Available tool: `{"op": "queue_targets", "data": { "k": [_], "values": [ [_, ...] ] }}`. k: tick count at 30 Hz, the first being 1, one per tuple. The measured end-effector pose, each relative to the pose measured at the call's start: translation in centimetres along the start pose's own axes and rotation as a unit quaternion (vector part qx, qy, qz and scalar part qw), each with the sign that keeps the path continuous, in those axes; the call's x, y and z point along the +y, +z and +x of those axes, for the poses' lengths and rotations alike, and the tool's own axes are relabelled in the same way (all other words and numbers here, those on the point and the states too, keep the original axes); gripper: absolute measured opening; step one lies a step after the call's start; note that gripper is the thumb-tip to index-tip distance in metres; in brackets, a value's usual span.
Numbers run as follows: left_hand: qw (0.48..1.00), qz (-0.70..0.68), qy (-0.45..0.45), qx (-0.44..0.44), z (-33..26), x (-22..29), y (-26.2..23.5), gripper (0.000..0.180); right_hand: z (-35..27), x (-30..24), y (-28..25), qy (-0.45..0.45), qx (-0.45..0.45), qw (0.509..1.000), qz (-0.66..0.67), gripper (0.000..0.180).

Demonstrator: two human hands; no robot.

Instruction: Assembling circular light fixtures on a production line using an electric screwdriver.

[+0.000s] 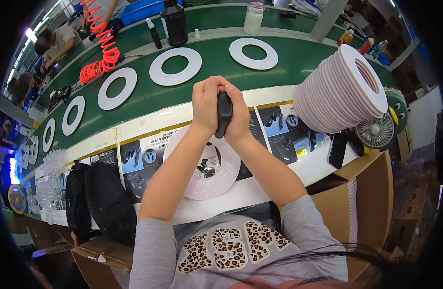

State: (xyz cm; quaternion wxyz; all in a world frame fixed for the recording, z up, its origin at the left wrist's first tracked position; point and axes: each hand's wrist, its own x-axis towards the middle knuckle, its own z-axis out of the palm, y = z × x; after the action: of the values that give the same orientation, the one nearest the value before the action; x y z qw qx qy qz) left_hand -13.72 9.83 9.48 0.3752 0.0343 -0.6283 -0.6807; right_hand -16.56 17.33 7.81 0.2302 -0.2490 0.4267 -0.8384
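Note:
Both arms reach forward over the bench. My left hand (205,108) and my right hand (238,114) are closed together round a black tool with a thick rounded handle (224,113); its working end is hidden. Below them a flat white ring (202,187) lies on the bench, partly covered by my forearms. Through its hole shows printed card. I cannot tell whether the tool touches the ring.
A tall stack of white rings (322,96) stands at the right beside a small fan (375,131). Single rings (175,66) lie along the green belt (211,60). Black bags (108,200) hang at the left. An open carton (327,207) is near my right arm.

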Motion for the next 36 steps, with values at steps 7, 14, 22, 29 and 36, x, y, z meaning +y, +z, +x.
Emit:
{"op": "queue_targets", "data": {
  "k": [7, 14, 22, 29, 36],
  "values": [
    [0.999, 0.041, -0.010, -0.019, -0.4, -0.1, -0.3, 0.031, 0.2, 1.3, -1.0, -0.003, -0.027, 1.000, 0.016, 0.034],
    [0.999, 0.040, -0.002, -0.020, -0.5, -0.4, -0.1, 0.033, 0.0, 0.4, 0.0, -0.011, 0.002, 1.000, 0.016, 0.036],
    [0.998, -0.016, -0.036, -0.049, -0.1, 0.7, -0.5, 0.033, 0.0, 0.0, 0.1, -0.014, 0.017, 1.000, 0.017, 0.034],
    [0.961, 0.247, 0.102, -0.064, 0.1, 7.3, -1.3, 0.020, 1.5, -2.1, -0.8, 0.009, 0.039, 0.996, 0.085, 0.042],
    [0.659, 0.599, 0.022, -0.454, -10.2, 12.4, -3.4, 0.040, 3.5, -2.9, -6.5, 0.090, 0.214, 0.945, 0.230, 0.039]
  ]
}}
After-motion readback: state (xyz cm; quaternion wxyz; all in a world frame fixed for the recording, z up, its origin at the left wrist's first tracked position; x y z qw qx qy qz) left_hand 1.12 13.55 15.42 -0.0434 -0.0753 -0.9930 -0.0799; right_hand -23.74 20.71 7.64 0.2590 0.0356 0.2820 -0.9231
